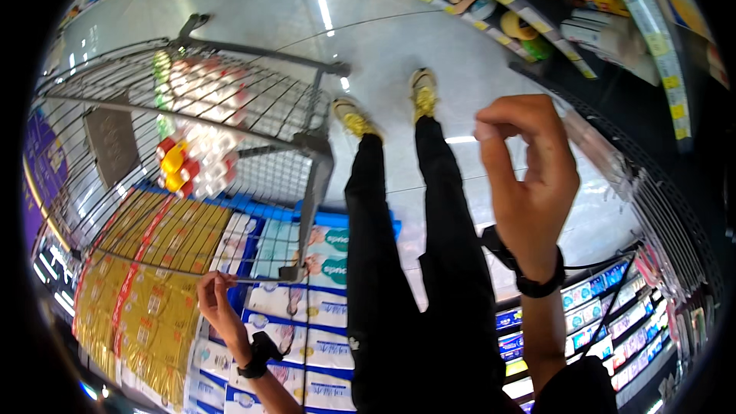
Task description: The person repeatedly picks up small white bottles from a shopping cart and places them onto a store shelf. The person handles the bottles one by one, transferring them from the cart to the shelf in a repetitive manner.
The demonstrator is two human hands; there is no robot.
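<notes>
My left hand (218,302) is at the near rim of a metal shopping cart (259,144), its thumb and fingers pinched on the thin rim bar (259,280). Inside the cart's wire basket lie clear-wrapped goods (207,98), white and red with green at one edge. A small red and yellow item (177,165) is beside them. Raised in the air on the other side, my right hand (529,178) has curled fingers, with thumb and index tips together. Nothing shows between them. Dark bands circle both wrists.
Gold-wrapped packages (155,276) and white-and-blue packs (305,328) are stacked beside the cart, with a blue edge (276,213) along them. A dark shelf (581,29) with price labels curves along the upper right. Metal hooks (673,218) stick out at right. Grey floor (379,40) stretches ahead.
</notes>
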